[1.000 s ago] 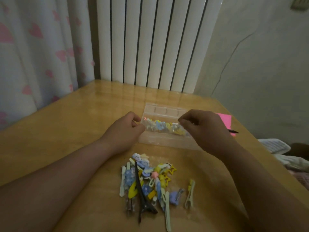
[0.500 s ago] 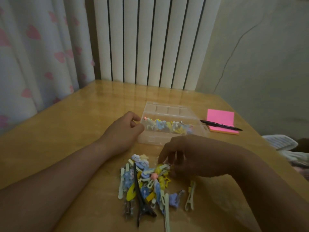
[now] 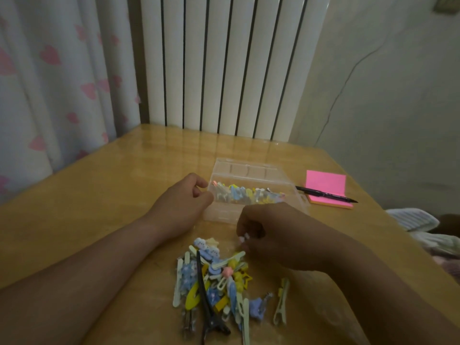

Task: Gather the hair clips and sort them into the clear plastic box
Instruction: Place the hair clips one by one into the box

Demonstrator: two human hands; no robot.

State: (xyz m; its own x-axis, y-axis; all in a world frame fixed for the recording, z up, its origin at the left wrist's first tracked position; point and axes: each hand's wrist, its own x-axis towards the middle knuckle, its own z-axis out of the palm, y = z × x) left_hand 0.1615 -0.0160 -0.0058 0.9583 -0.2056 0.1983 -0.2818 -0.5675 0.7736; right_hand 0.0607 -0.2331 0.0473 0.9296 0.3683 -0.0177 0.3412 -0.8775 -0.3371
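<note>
Head view is showing a wooden table (image 3: 99, 207) with a clear plastic box (image 3: 251, 175) sitting open toward its far side, a row of pastel clips (image 3: 249, 195) already lying inside it. At the box's left near corner the left hand (image 3: 181, 207) is resting on the table with its fingers loosely curled, thumb and forefinger touching the box wall (they are not pinching a clip, as far as the picture shows). Just in front of the box the right hand (image 3: 278, 235) is hovering over the far edge of the loose pile of hair clips (image 3: 214, 282), its fingertips drawn together on a small pale clip (image 3: 244, 237) at the top of the heap. Within the pile a long black clip (image 3: 206, 302) is lying lengthwise over yellow, blue and pale green ones, and a single light green clip (image 3: 282, 305) is lying apart to the right. Beside the box on the right, a black pen (image 3: 326, 194) is lying across a pink sticky-note pad (image 3: 326, 185).
</note>
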